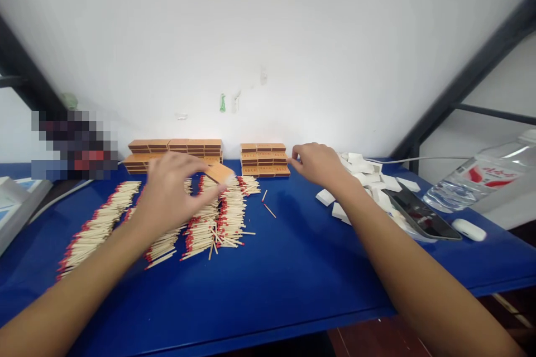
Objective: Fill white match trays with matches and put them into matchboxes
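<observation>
My left hand [171, 192] holds an orange matchbox [219, 173] between thumb and fingers, above rows of red-tipped matches [203, 223]. A whitish end shows at the box's right side. My right hand [315, 163] is at the right end of the smaller stack of matchboxes [263, 160], its fingers curled together; whether anything is between them is too small to tell. The larger stack of matchboxes [176, 148] stands behind my left hand, which partly hides it. White box trays [368, 173] lie in a loose pile beside my right wrist.
The blue table [268, 290] meets a white wall. Two loose matches [269, 211] lie right of the rows. At the right are a phone [422, 212], a white earphone case [469, 229] and a plastic bottle [477, 175]. A white object [19, 206] sits at the left edge.
</observation>
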Available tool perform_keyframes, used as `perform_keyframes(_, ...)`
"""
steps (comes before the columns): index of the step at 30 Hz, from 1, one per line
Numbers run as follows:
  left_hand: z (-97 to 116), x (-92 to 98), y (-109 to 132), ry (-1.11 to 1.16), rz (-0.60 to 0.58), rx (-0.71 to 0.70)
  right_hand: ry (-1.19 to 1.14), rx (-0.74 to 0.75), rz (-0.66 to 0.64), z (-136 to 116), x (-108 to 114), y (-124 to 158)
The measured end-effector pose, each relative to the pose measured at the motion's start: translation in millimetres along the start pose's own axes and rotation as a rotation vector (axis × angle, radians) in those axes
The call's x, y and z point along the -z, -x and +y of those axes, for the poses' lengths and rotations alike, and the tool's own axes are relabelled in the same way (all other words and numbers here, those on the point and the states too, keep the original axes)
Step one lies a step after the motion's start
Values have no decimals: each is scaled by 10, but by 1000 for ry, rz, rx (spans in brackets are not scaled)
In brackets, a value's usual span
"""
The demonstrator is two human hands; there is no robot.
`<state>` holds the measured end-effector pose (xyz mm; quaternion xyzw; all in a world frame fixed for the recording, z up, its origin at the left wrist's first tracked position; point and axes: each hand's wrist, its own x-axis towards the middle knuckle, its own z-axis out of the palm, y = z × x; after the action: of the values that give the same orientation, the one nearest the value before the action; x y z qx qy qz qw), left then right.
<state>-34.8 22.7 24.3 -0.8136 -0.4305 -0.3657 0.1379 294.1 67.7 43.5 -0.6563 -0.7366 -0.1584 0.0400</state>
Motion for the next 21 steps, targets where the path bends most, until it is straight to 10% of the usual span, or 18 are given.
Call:
perform_keyframes(7, 795, -69, 354, 382, -307, -277, -17, -161, -225, 381, 26, -22)
perform_keyframes(15, 706, -121, 406, 387, -409, -286, -93, -228, -706, 563, 97, 76)
perform_keyframes(21, 513, -120, 267, 293, -286, -236, -126, -149, -778, 417, 78, 85)
